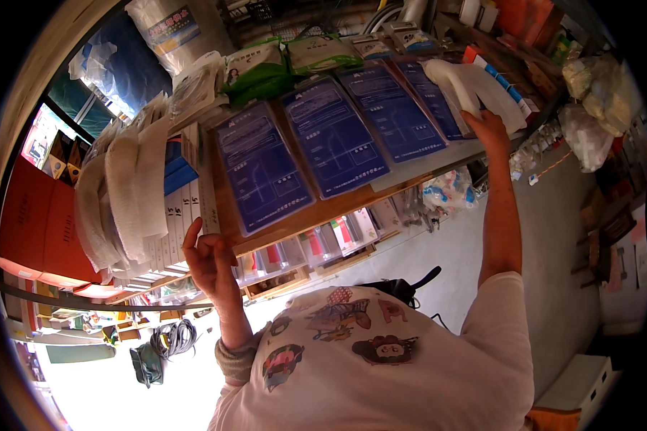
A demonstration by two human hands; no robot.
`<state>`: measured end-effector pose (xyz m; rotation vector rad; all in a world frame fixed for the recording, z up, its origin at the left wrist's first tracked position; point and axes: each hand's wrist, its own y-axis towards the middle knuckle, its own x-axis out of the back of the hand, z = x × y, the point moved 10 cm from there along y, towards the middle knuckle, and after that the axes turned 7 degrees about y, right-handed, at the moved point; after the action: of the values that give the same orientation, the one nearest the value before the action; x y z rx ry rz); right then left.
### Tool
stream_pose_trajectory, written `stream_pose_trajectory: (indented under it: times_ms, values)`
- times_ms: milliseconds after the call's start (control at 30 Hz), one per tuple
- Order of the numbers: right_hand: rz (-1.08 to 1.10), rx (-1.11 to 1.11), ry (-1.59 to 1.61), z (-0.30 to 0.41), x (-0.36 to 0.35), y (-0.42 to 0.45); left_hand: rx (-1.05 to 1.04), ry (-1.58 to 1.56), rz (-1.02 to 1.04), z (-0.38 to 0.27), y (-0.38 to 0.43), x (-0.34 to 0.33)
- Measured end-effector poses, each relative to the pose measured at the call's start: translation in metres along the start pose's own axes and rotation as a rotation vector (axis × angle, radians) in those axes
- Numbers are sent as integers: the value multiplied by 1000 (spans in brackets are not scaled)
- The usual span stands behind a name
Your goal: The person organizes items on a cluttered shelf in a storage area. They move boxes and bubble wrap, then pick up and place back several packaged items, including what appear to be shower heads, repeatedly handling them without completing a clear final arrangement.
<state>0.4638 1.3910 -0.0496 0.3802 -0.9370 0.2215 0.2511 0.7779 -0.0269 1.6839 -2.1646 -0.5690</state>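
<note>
My right hand [488,132] grips the near edge of a white foam-wrapped package [496,91] at the right end of a wooden shelf. The package overlaps the rightmost of several blue printed packs in clear plastic; one such pack [267,167] lies at the left of the row. My left hand [210,264] is raised off the shelf's front edge, its index finger extended and nothing in it. Close by stand white cartons [186,210] with handwritten marks and a bundle of white foam-wrapped items [126,194].
Green plastic packets [261,70] lie behind the blue packs. Orange-red boxes [43,215] stand at far left. Below the shelf hang packaged goods [323,242]. Clear plastic bags [593,124] hang at right. A coiled cable [175,339] lies on the bright floor.
</note>
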Motion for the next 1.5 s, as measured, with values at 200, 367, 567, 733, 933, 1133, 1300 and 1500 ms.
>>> stream_pose_trajectory:
  times_ms: [200,367,567,733,933,1133,1300,1500]
  values:
    - [69,13,-77,27,-9,-2,10,8,53,4,-4,-9]
    - [-71,130,-40,35,-10,9,9,-25,147,5,-2,-18]
    - [-73,135,513,48,-8,-11,171,-86,257,17,3,-44]
    - [49,315,933,134,11,-110,352,-253,498,33,6,-90]
    - [175,596,948,203,14,-232,503,-693,573,24,18,-136]
    - [105,995,713,242,9,-305,616,-881,333,27,27,-111]
    - [121,929,654,246,3,-320,561,-875,295,23,32,-79]
    - [260,740,727,200,6,-288,418,-712,211,9,49,-35]
